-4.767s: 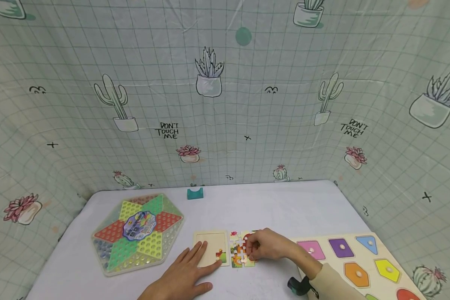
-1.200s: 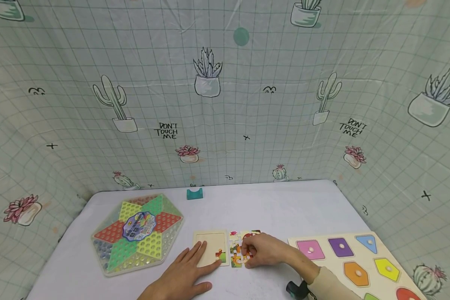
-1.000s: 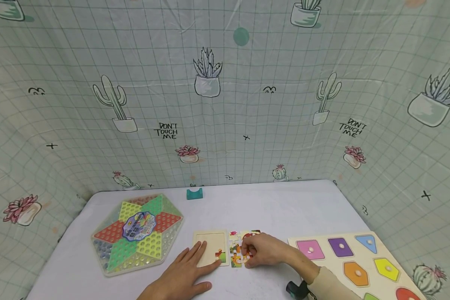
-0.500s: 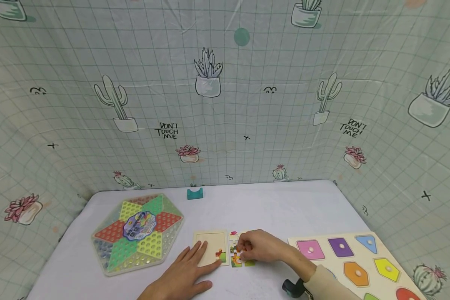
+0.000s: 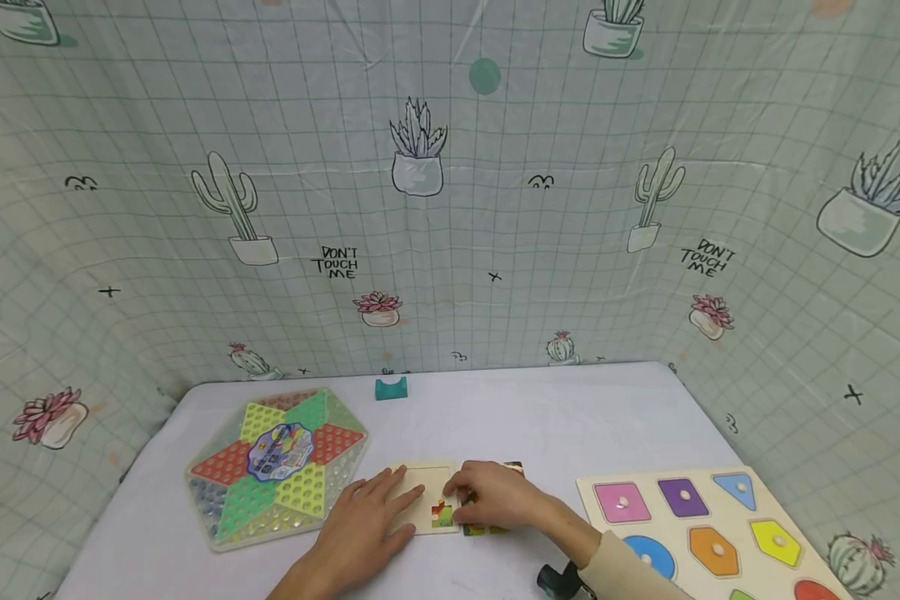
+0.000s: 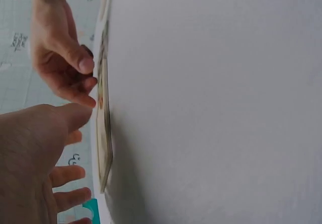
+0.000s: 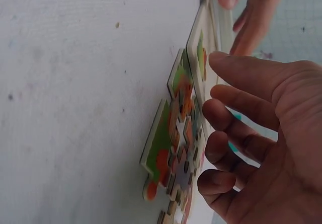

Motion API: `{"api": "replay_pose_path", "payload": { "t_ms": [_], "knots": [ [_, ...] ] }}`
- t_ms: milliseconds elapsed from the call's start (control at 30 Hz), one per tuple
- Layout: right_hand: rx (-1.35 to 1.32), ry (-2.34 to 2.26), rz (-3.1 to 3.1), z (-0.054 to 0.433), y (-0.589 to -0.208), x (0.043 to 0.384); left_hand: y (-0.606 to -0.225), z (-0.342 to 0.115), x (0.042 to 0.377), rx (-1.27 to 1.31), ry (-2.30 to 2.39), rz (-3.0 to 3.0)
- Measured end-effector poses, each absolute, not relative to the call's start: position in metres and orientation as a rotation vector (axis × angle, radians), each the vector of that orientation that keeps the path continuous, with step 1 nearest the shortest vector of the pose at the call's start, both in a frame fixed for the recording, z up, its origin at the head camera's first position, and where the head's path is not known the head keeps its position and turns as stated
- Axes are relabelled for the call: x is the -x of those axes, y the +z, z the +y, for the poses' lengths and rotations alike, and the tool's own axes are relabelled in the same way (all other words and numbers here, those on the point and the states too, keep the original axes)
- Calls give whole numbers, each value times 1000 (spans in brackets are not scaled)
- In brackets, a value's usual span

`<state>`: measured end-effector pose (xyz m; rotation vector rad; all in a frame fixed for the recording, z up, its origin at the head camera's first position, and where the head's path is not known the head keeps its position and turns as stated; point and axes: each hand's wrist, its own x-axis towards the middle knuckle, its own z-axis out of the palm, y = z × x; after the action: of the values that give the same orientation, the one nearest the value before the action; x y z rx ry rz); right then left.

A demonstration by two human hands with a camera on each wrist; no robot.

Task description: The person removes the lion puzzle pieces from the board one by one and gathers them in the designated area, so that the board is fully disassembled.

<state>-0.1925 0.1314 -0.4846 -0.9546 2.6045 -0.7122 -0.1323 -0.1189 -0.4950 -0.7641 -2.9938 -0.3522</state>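
Observation:
A shallow wooden puzzle tray point(image 5: 429, 477) lies flat on the table, with a green and red jigsaw piece point(image 5: 442, 512) in its near right corner. My left hand point(image 5: 367, 525) spreads its fingers over the tray's left part. Along the tray's right side lie several colourful jigsaw pieces point(image 7: 161, 138), mostly covered by my right hand point(image 5: 498, 496) in the head view. The right hand's fingers curl loosely, thumb and index apart right at the tray's right edge. Nothing shows between them in the right wrist view.
A hexagonal board with coloured star points point(image 5: 273, 467) lies at the left. At the right is a wooden shape board point(image 5: 720, 500) with knobbed pieces. A small teal notched block point(image 5: 391, 389) stands near the back edge. Patterned cloth point(image 5: 450, 233) hangs behind the table.
My right hand has moved left from over the loose pieces to the tray's right edge. My left hand has shifted, its thumb and fingers drawing back from the piece in the tray.

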Motion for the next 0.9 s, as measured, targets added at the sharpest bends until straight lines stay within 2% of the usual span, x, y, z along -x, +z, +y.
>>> {"api": "replay_pose_path", "payload": {
  "t_ms": [200,900],
  "knots": [
    [914,-598,2640,123,-485,190,-500,-123,138,669,-372,-3051],
    [928,-571,2679,121,-487,186,-504,-128,138,649,-577,-3129]
  ]
}}
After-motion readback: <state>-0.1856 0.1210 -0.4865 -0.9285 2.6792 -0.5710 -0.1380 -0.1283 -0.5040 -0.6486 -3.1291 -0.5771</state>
